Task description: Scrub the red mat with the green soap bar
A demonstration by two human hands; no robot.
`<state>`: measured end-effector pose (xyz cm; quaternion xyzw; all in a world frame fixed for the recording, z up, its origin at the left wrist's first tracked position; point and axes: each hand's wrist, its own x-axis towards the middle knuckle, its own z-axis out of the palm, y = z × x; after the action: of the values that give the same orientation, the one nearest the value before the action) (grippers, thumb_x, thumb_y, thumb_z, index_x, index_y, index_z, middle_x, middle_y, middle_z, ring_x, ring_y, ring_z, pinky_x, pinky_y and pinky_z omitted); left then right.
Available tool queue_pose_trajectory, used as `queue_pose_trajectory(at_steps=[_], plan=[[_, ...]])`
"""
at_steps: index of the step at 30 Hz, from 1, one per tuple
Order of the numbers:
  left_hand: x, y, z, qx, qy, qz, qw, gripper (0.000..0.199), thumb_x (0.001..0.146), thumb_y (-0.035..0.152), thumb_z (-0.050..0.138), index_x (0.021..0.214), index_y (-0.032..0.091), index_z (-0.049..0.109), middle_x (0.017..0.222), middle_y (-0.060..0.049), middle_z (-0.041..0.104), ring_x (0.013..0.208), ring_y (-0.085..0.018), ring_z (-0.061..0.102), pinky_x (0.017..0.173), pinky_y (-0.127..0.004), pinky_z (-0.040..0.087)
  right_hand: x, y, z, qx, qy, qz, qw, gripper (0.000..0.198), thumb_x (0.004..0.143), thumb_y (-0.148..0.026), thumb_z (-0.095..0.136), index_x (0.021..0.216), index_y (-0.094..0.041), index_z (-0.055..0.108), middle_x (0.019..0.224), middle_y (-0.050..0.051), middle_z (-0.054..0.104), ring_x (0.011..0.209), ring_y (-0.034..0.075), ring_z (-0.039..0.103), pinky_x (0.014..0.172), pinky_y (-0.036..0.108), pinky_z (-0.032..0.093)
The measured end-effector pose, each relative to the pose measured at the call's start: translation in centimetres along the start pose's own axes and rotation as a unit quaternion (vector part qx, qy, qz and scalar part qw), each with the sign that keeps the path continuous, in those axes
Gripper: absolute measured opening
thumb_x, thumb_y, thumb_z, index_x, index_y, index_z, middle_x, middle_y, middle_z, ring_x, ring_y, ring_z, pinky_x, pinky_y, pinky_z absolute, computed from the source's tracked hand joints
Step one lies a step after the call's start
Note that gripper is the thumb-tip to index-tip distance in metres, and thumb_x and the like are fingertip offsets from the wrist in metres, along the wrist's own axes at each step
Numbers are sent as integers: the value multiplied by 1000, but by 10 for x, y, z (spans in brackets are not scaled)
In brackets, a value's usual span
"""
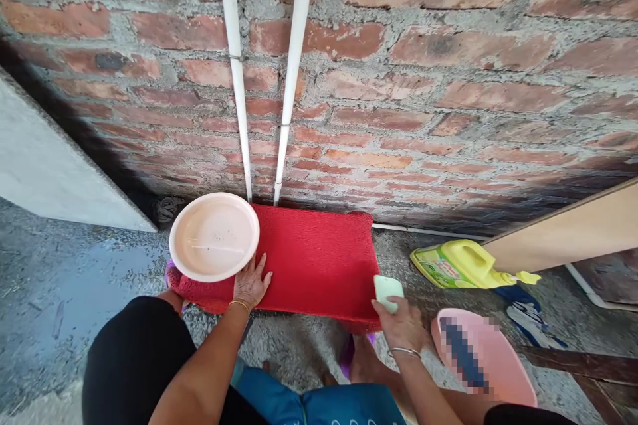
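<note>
A red cloth (314,255) lies spread over a low surface between my legs and the wall. My left hand (252,282) rests on it with the fingers spread flat, right beside the rim of a pale pink basin (214,239). The basin stands on the cloth's left end with a little water and specks in it. At the cloth's right edge my right hand (401,319) is closed around a pale green bar of soap (387,290). Its fingers hide the bar's lower part.
A yellow detergent bottle (453,263) lies on the wet concrete floor (64,279) to the right. Nearer me stands a pink tub (508,365) with a blurred dark item. Sandals (533,325) lie further right. Two white pipes (292,60) run down the brick wall (423,80).
</note>
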<state>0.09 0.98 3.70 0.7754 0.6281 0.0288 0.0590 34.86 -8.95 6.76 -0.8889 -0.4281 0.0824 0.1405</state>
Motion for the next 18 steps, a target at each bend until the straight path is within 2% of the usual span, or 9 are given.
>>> queue_pose_trajectory(at_steps=[3, 6, 8, 9, 11, 13, 15, 17, 18], plan=[[0, -2, 3, 2, 2, 1, 1000, 55, 91, 46, 44, 142, 25, 44, 144, -12, 48, 133, -29, 42, 111, -47, 33, -26, -58, 24, 35, -59, -129, 989, 24, 76, -40, 60, 93, -23, 64, 93, 7, 60, 82, 23, 61, 77, 38, 49], [1, -3, 5, 4, 4, 4, 1000, 56, 92, 47, 43, 143, 25, 43, 145, -12, 47, 135, -28, 41, 112, -45, 32, -54, -111, 39, 21, -143, -273, 951, 22, 75, -35, 63, 95, -26, 65, 103, 5, 60, 92, 22, 60, 82, 36, 45], [1, -3, 6, 4, 7, 2, 1000, 55, 91, 47, 44, 143, 27, 43, 146, -10, 46, 135, -28, 40, 112, -45, 32, -60, -123, 40, -14, -168, -311, 935, 20, 76, -32, 63, 95, -27, 65, 104, 5, 60, 93, 22, 59, 83, 36, 43], [1, -3, 6, 4, 7, 0, 1000, 55, 91, 47, 44, 143, 27, 43, 146, -10, 46, 135, -28, 40, 112, -46, 32, -58, -119, 38, -27, -169, -311, 935, 20, 76, -32, 63, 95, -27, 65, 104, 5, 61, 93, 22, 59, 83, 36, 42], [1, -3, 5, 5, 6, -2, 1000, 55, 91, 47, 45, 143, 27, 43, 147, -10, 45, 135, -28, 40, 113, -46, 32, -44, -93, 31, -36, -145, -265, 952, 18, 76, -32, 62, 94, -27, 65, 101, 5, 61, 90, 22, 59, 79, 35, 42], [1, -2, 5, 5, 4, 0, 1000, 55, 92, 47, 44, 143, 27, 43, 147, -10, 45, 136, -28, 39, 113, -46, 32, -23, -55, 21, -22, -92, -171, 981, 18, 78, -36, 61, 92, -25, 64, 93, 6, 60, 81, 21, 60, 73, 35, 43], [1, -2, 5, 7, 3, 1, 1000, 55, 92, 46, 43, 143, 26, 43, 147, -11, 44, 135, -28, 40, 113, -46, 31, -1, -22, 12, -11, -38, -62, 997, 21, 79, -42, 60, 89, -24, 63, 83, 7, 58, 69, 21, 57, 67, 36, 44], [1, -3, 6, 11, 3, 2, 1000, 55, 92, 47, 43, 142, 26, 43, 148, -11, 43, 135, -28, 40, 112, -46, 32, 13, -11, 6, -16, -11, 11, 1000, 28, 78, -47, 60, 89, -22, 63, 79, 7, 56, 67, 23, 56, 66, 38, 45], [1, -4, 7, 13, 3, 3, 1000, 54, 92, 47, 43, 142, 26, 44, 148, -12, 43, 135, -28, 41, 112, -47, 32, 15, -17, 4, -18, -10, 22, 1000, 30, 78, -48, 61, 91, -21, 63, 80, 8, 56, 71, 24, 56, 68, 38, 45]])
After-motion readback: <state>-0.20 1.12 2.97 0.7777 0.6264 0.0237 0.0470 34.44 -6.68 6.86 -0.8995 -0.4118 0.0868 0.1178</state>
